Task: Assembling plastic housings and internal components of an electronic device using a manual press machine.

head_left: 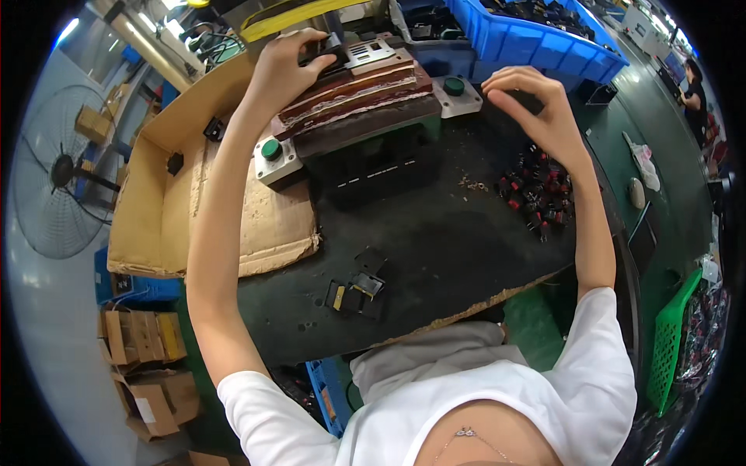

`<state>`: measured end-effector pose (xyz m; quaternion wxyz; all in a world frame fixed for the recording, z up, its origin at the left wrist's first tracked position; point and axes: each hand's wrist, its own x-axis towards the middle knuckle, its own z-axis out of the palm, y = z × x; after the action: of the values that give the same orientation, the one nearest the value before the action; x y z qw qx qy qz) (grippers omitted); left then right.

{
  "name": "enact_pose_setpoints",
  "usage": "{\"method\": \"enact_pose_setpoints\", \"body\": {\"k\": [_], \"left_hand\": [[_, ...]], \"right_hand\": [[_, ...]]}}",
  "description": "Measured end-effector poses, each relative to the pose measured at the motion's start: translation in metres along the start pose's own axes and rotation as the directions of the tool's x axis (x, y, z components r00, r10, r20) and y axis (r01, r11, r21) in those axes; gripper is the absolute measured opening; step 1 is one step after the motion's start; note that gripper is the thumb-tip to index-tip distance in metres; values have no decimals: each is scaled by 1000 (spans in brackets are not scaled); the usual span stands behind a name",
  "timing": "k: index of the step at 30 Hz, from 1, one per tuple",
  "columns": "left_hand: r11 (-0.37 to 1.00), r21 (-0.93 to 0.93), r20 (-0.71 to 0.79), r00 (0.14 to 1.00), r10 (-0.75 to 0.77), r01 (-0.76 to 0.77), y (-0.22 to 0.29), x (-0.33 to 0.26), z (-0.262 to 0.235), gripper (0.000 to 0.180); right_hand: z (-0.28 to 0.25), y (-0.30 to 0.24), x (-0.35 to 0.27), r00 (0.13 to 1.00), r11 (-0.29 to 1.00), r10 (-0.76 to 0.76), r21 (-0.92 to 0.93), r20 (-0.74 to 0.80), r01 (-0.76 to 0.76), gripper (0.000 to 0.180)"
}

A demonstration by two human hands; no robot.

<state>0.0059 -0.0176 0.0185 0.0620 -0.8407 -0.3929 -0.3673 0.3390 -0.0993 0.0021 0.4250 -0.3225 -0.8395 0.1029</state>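
My left hand (284, 68) reaches to the top of a bench press fixture, its thumb and fingers closed around a small black plastic part (336, 53). That part is beside a slotted metal plate (370, 53), on top of a block of reddish-brown layers (361, 95). Whether the part touches the plate I cannot tell. Over the right side of the bench hovers my right hand (540, 105), fingers loosely curved and thumb apart, with nothing visible in it. It is nearest to a green push button (454, 86) on a pale box. Another green button (271, 150) sits at the fixture's left.
Small black and red parts (540, 190) lie heaped below my right hand. Several black housings (359, 291) rest near the front edge. An open cardboard box (167, 210) stands left, a blue crate (536, 43) of black parts at the back. A fan (62, 171) is far left.
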Motion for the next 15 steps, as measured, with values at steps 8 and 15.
{"method": "enact_pose_setpoints", "body": {"k": [8,15], "left_hand": [[1000,10,100,995,-6,5,4,5,4,27],[953,-245,113,982,-154,178,4,0,5,24]], "right_hand": [[-11,15,-4,993,992,115,-54,20,-114,13],[-17,23,-6,994,981,108,-157,-30,-111,20]]}}
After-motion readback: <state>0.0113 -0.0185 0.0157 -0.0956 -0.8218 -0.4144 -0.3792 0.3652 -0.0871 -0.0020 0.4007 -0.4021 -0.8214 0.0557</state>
